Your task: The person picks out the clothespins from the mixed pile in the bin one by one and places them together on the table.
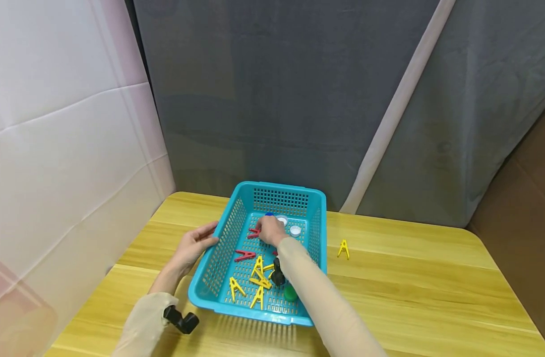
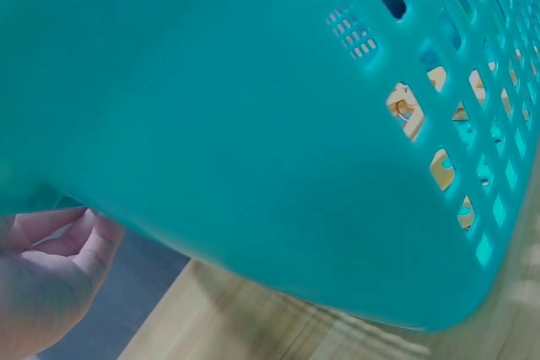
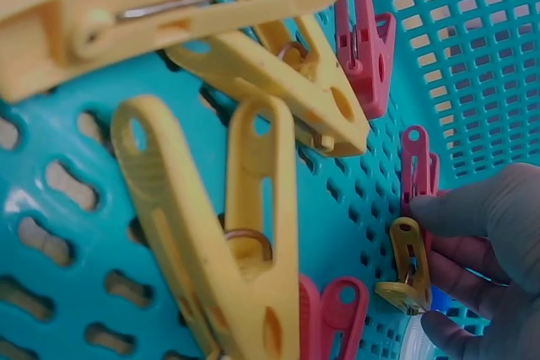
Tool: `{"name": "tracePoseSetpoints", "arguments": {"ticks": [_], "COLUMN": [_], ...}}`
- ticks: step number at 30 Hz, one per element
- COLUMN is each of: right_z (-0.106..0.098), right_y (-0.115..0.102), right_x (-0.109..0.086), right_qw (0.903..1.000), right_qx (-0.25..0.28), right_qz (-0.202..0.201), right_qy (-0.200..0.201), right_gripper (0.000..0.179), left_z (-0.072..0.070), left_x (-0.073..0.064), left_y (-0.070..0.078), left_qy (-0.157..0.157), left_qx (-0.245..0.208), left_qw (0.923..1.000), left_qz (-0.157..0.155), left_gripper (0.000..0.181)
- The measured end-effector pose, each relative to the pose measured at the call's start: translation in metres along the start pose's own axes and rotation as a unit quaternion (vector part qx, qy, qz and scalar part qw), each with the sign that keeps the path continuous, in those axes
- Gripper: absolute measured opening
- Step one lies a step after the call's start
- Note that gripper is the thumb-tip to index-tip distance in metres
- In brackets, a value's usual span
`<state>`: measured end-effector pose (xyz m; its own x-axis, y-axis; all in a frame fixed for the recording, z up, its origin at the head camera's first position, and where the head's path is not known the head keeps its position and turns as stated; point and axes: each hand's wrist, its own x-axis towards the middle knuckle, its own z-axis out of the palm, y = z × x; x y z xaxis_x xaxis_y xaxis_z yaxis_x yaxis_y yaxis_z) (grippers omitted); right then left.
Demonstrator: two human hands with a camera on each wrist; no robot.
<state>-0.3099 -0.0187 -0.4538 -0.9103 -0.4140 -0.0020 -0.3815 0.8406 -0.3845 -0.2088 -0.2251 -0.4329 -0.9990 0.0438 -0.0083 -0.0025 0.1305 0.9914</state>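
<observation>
1. Your right hand [image 1: 271, 230] is inside the turquoise basket [image 1: 281, 185], toward its far half. I judge that it pinches one yellow clip [image 3: 420, 280] between thumb and fingers; how firmly, I cannot tell.
2. To do this well, take the clip by its body and raise it straight — a red clip [image 1: 254, 233] lies just beside the fingers and could come along.
3. Your left hand [image 1: 189, 250] has its fingers loosely spread, touching the left rim. This light support is probably enough; pushing harder could slide the basket.
4. Near the right hand there are also white caps [image 1: 295, 230] and a blue cap [image 1: 270, 214], which is partly hidden.
5. Nearer to you lie other yellow clips [image 1: 261, 281], some of them crossed — they could catch one another.
6. Your right sleeve [image 1: 330, 307] passes over the near right corner and partly hides a green cap [image 1: 290, 293]; please mind the rim there.
7. Outside, a single yellow clip [image 1: 343, 243] is on the counter [image 1: 424, 277], right of the basket.
</observation>
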Motion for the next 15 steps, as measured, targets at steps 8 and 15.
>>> {"name": "tracePoseSetpoints", "arguments": {"ticks": [8, 15], "right_z": [-0.0001, -0.0009], "right_y": [-0.0014, -0.0047], "right_x": [-0.0012, -0.0003], "right_qw": [0.9999, 0.9994], "right_qx": [-0.010, -0.007], "right_qz": [-0.012, 0.011], "right_qy": [0.002, 0.031], "right_gripper": [0.025, 0.013], "left_z": [0.0006, 0.0010], "left_x": [0.0007, 0.0002], "left_y": [0.0007, 0.0030], "left_qy": [0.000, -0.001], "left_qx": [-0.008, 0.005], "left_qw": [1.0000, 1.0000], "left_qz": [0.000, 0.002], "left_gripper": [0.052, 0.052]}}
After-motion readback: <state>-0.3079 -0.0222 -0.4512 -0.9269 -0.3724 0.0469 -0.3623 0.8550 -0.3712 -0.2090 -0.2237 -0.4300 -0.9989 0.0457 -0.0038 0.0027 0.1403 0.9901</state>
